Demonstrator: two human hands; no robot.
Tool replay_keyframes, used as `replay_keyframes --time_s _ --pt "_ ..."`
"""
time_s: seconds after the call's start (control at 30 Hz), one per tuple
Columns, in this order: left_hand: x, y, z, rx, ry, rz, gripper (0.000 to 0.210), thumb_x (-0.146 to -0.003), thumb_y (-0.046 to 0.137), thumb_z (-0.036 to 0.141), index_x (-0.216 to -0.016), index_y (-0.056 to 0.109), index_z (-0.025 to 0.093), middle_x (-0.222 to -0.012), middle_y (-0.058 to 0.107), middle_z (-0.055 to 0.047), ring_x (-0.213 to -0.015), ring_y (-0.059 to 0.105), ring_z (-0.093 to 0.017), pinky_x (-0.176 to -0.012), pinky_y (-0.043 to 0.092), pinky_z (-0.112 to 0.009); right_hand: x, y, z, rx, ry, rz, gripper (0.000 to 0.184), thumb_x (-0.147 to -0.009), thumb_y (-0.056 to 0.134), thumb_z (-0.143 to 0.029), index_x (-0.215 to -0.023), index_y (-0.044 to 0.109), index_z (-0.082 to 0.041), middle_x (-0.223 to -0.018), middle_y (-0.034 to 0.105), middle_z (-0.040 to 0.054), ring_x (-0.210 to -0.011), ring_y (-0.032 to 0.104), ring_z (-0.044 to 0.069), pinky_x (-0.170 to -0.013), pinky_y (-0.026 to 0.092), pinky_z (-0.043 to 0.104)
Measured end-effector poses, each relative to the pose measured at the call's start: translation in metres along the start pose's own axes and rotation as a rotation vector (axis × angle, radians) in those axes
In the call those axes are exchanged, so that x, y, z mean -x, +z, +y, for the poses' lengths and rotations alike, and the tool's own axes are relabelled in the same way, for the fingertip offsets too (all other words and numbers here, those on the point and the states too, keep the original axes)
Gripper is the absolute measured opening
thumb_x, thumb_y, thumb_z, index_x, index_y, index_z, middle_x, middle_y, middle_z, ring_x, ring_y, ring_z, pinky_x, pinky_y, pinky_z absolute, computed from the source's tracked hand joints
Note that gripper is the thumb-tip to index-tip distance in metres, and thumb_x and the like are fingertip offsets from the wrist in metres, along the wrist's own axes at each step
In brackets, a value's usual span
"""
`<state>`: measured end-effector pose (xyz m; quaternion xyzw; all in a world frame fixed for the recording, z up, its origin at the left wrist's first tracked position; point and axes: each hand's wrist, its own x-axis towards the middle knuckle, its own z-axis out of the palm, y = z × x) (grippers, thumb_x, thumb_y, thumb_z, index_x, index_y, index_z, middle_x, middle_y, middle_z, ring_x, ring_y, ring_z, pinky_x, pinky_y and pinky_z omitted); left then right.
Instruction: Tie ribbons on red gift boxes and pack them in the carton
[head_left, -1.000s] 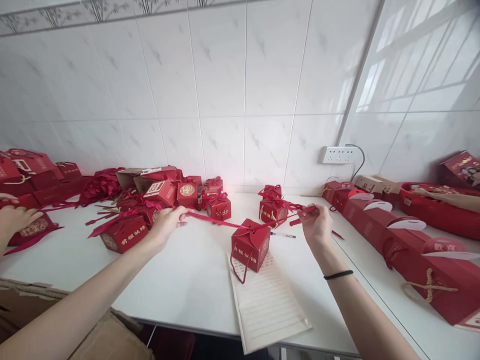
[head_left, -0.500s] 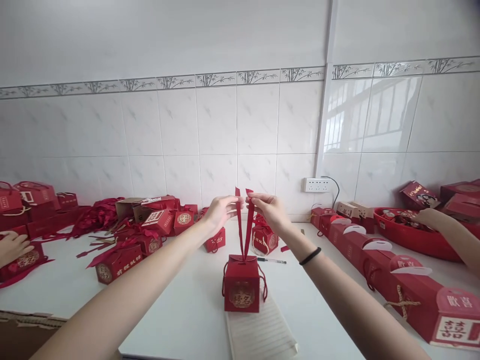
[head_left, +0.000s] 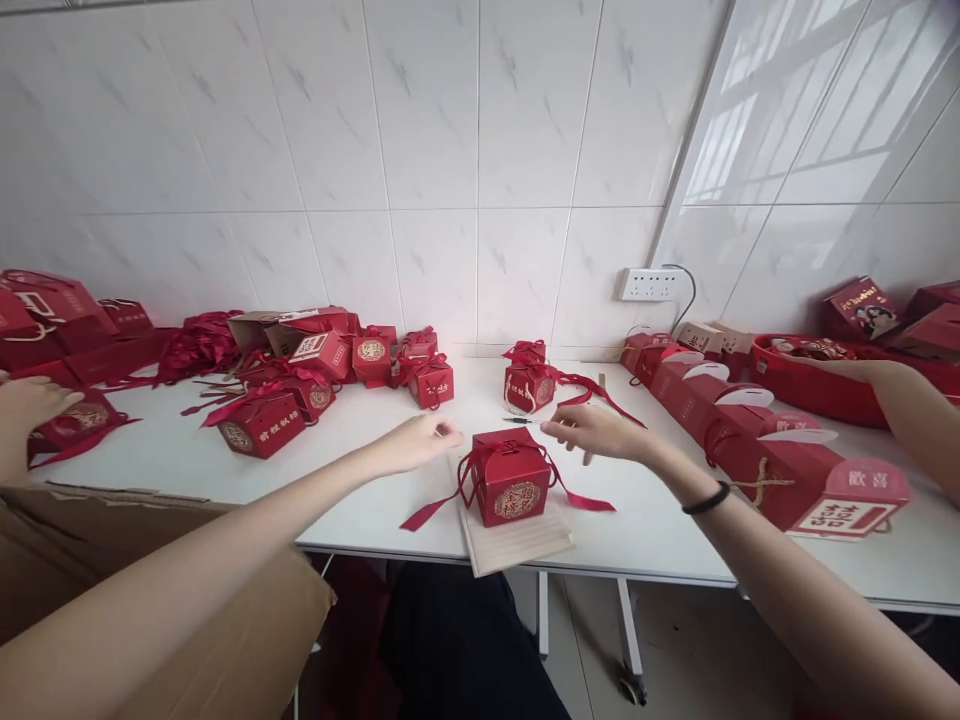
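A red gift box point(head_left: 511, 485) with a gold round emblem stands upright before me on a beige notebook point(head_left: 525, 545). A red ribbon point(head_left: 435, 512) lies through its top, and its two ends hang loose to the left and right. My left hand point(head_left: 420, 443) hovers just left of the box, fingers loosely curved and apart, with nothing visible in them. On the other side, my right hand point(head_left: 596, 433) is above the table at the box's upper right, fingers parted and holding nothing visible. A pen point(head_left: 523, 420) lies behind the box, close to my right fingertips.
Several finished-looking boxes point(head_left: 262, 425) and a ribbon heap point(head_left: 201, 345) are on the left. A row of red boxes point(head_left: 787, 470) lines the right, beside a red basin point(head_left: 802, 385). Other people's hands point(head_left: 34, 405) show at both sides. A cardboard carton point(head_left: 225, 620) stands front left.
My hands have let go of the upright ribbon ends and moved down and apart. The ribbon now droops on both sides of the box, which is turned slightly. The view tilts further down.
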<state>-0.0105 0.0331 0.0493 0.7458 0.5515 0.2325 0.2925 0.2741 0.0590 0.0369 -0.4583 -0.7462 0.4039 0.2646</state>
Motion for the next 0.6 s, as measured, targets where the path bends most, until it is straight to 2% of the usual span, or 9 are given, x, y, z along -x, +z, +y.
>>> replay_keyframes --time_s 0.07,0.13,0.2,0.3,0.37,0.5,0.6 --pt "-0.004 0.021 0.001 0.005 0.022 -0.045 0.035 -0.071 0.058 0.053 -0.082 0.059 0.019 -0.087 0.066 -0.004 -0.081 0.059 -0.021 -0.069 0.041 -0.028 -0.006 0.016 0.006 0.086 -0.013 -0.017 0.038 -0.071 0.074 -0.048 -0.063 0.06 -0.014 -0.058 0.057 0.0031 -0.044 0.048 0.009 -0.034 0.031 0.018" --pt "-0.007 0.033 0.0 0.003 0.034 -0.072 0.035 -0.072 0.057 0.053 -0.081 0.057 0.019 -0.083 0.065 -0.004 -0.076 0.059 -0.02 -0.066 0.04 -0.028 -0.009 0.027 0.008 0.132 0.003 -0.021 0.041 -0.071 0.072 -0.051 -0.061 0.057 -0.014 -0.058 0.056 0.0019 -0.045 0.045 0.009 -0.036 0.029 0.019" --pt "-0.009 0.038 -0.003 0.004 0.06 -0.08 0.032 -0.075 0.054 0.051 -0.074 0.054 0.019 -0.073 0.061 -0.001 -0.067 0.055 -0.018 -0.061 0.037 -0.027 -0.008 0.032 0.009 0.097 0.027 -0.035 0.043 -0.071 0.071 -0.054 -0.063 0.055 -0.015 -0.059 0.054 0.0007 -0.047 0.043 0.009 -0.039 0.028 0.02" --pt "-0.011 0.035 -0.011 0.058 0.099 -0.128 0.034 -0.077 0.051 0.049 -0.063 0.05 0.018 -0.06 0.05 0.002 -0.057 0.045 -0.014 -0.055 0.031 -0.026 -0.005 0.032 0.01 -0.066 0.032 -0.174 0.045 -0.073 0.068 -0.057 -0.069 0.059 -0.013 -0.063 0.055 0.0015 -0.052 0.045 0.01 -0.042 0.031 0.02" --pt "-0.011 0.034 -0.017 0.129 0.09 -0.16 0.034 -0.077 0.05 0.048 -0.061 0.05 0.018 -0.059 0.047 0.003 -0.056 0.042 -0.013 -0.054 0.03 -0.026 -0.003 0.034 0.011 -0.193 0.015 -0.241 0.047 -0.075 0.065 -0.059 -0.074 0.063 -0.012 -0.067 0.058 0.0037 -0.055 0.048 0.011 -0.045 0.034 0.02" --pt "-0.01 0.035 -0.021 0.367 -0.015 -0.259 0.035 -0.079 0.05 0.049 -0.068 0.053 0.017 -0.065 0.052 0.0 -0.059 0.046 -0.013 -0.055 0.035 -0.025 -0.002 0.043 0.016 -0.44 0.064 -0.179 0.051 -0.078 0.059 -0.063 -0.075 0.066 -0.012 -0.069 0.061 0.0059 -0.054 0.052 0.012 -0.046 0.041 0.021" --pt "-0.008 0.036 -0.017 0.482 -0.128 -0.363 0.04 -0.079 0.05 0.055 -0.069 0.05 0.017 -0.059 0.046 0.003 -0.049 0.038 -0.009 -0.046 0.028 -0.023 0.0 0.049 0.024 -0.532 0.074 -0.053 0.045 -0.073 0.069 -0.055 -0.065 0.064 -0.011 -0.059 0.056 0.0035 -0.047 0.048 0.01 -0.042 0.038 0.021"
